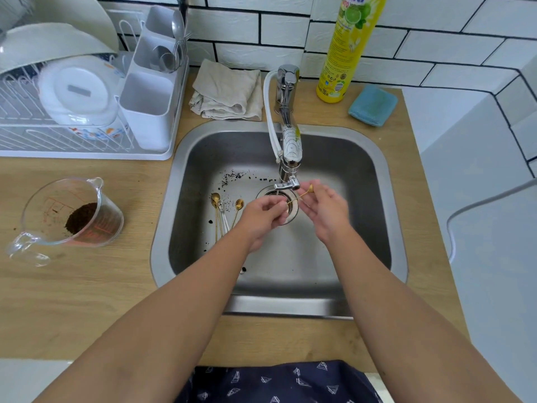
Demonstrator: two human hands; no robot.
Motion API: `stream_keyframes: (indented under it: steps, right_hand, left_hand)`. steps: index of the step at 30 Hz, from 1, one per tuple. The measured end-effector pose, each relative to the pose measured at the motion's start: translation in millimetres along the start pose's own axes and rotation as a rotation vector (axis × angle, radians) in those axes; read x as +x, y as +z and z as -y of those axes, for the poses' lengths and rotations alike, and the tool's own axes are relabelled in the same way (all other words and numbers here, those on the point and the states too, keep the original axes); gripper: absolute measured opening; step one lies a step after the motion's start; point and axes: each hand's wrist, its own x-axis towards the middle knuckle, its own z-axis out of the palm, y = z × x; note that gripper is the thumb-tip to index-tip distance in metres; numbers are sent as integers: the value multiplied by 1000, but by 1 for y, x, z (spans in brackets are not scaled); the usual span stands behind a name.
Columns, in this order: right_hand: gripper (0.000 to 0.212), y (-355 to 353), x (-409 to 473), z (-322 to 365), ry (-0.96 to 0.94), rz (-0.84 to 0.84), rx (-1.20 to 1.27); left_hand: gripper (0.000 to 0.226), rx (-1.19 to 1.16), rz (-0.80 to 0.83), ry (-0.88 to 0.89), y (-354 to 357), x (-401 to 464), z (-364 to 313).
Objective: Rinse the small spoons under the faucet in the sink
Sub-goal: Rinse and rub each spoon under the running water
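Bright, even daylight, soft shadows; wide-angle bending at edges, slight blur overall.

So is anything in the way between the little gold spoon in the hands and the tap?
Nothing visible. Both hands, left hand and right hand, hold the thin gold spoon just below the chrome faucet's nozzle, with only open space between them.

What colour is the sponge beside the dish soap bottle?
Light blue; the sponge shows in the head view.
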Motion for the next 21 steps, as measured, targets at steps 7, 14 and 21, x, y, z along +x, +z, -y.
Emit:
stream_keyframes:
  steps: [7, 14, 21]
  right_hand:
    - [18, -27, 1, 19, -57, 104, 145]
    - [5, -2, -5, 4, -49, 174, 52]
    - [6, 31, -17, -47, -74, 221, -351]
  left_hand:
    - [20, -514, 70, -60, 15, 13, 1]
    - [39, 521, 87, 86, -41, -12, 3]
    - [14, 917, 285, 43, -75, -50, 18]
